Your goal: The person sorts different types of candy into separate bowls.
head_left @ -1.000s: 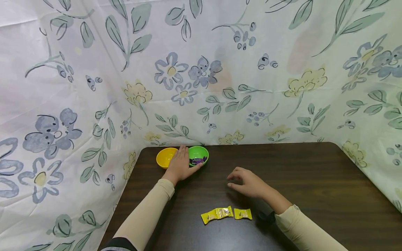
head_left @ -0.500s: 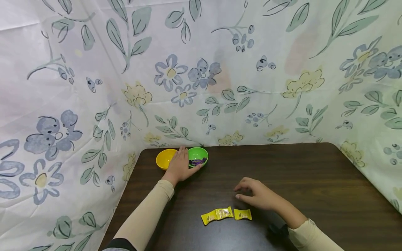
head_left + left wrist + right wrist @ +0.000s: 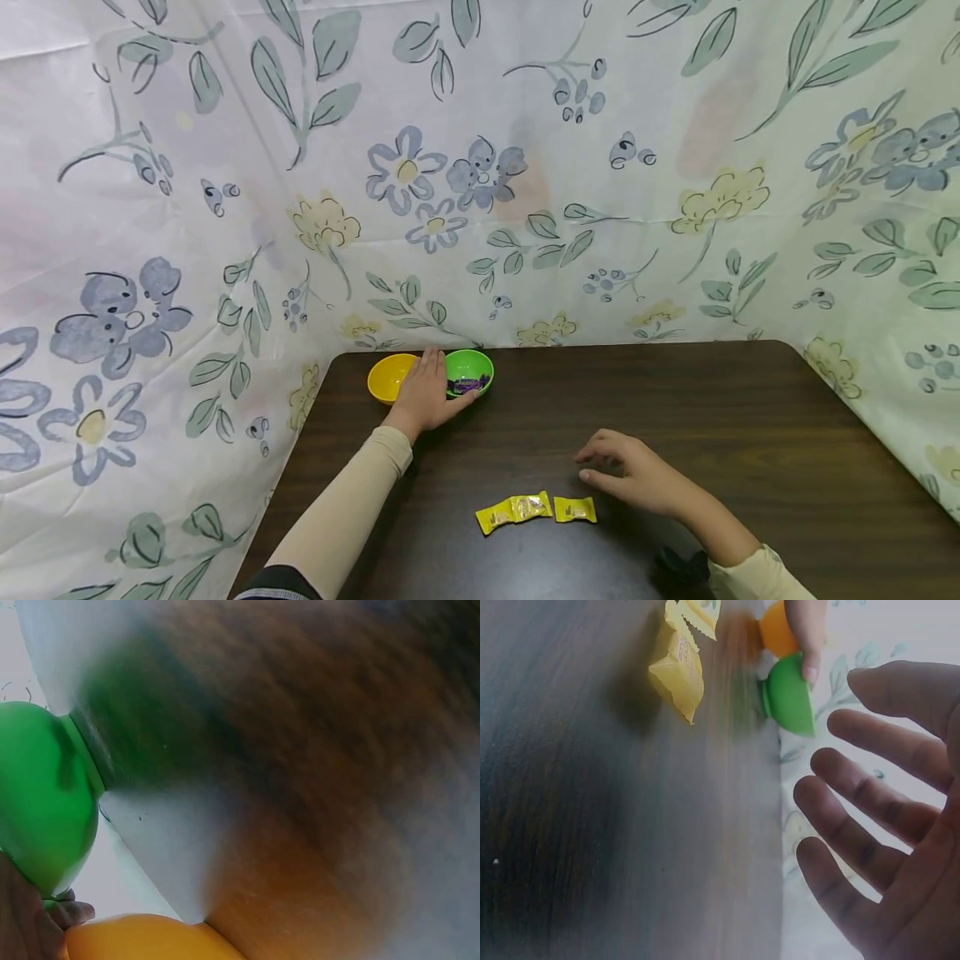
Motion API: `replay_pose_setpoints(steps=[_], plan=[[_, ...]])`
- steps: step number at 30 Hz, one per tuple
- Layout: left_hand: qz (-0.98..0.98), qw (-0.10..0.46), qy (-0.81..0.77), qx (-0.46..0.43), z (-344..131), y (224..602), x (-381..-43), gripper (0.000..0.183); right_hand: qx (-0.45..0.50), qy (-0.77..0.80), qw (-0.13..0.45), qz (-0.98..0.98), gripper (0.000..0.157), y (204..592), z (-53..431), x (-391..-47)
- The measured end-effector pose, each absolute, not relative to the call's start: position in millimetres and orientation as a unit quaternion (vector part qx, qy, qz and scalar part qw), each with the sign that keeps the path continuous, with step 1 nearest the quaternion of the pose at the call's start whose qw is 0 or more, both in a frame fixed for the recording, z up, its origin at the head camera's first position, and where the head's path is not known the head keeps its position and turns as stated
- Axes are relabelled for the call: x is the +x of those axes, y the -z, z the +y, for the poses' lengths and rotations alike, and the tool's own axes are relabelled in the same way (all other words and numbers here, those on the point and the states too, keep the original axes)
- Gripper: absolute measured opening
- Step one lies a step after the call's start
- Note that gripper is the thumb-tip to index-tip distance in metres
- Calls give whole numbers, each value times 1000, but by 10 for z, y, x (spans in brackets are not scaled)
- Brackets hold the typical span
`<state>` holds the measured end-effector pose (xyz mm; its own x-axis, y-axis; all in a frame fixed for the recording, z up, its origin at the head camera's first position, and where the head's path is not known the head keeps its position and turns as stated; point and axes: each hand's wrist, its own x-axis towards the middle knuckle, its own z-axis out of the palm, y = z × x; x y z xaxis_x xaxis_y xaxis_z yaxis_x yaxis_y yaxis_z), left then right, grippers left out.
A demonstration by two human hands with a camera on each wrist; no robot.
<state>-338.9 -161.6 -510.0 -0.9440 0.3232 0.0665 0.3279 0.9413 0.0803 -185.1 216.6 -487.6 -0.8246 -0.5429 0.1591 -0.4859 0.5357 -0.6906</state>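
At the back left, my left hand (image 3: 422,393) rests with straight fingers over the adjoining sides of a yellow bowl (image 3: 386,379) and a green bowl (image 3: 471,360). Its thumb lies at the green bowl's near rim. Purple-wrapped candies (image 3: 468,385) sit inside the green bowl. In the left wrist view, fingers (image 3: 71,910) show between the green bowl (image 3: 46,791) and the yellow one. My right hand (image 3: 633,475) hovers with relaxed, spread fingers and holds nothing. Just left of it, three yellow-wrapped candies (image 3: 575,509) lie in a row, two of them touching.
The dark wooden table (image 3: 675,392) extends to the right and back. A floral curtain (image 3: 450,183) hangs behind it and along both sides. A black object (image 3: 682,565) shows beneath the right wrist.
My right hand has moved right and toward me, away from the bowls, with its fingers still loose. The left hand, bowls and yellow candies have stayed in place.
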Motion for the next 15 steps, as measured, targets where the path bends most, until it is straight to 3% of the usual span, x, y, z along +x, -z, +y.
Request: replay_pose_setpoints(steps=[15], plan=[[-984,49,50,-165,-1690,5056,-3339,115,-291,369,43,882,24,4857,2218,-1699]])
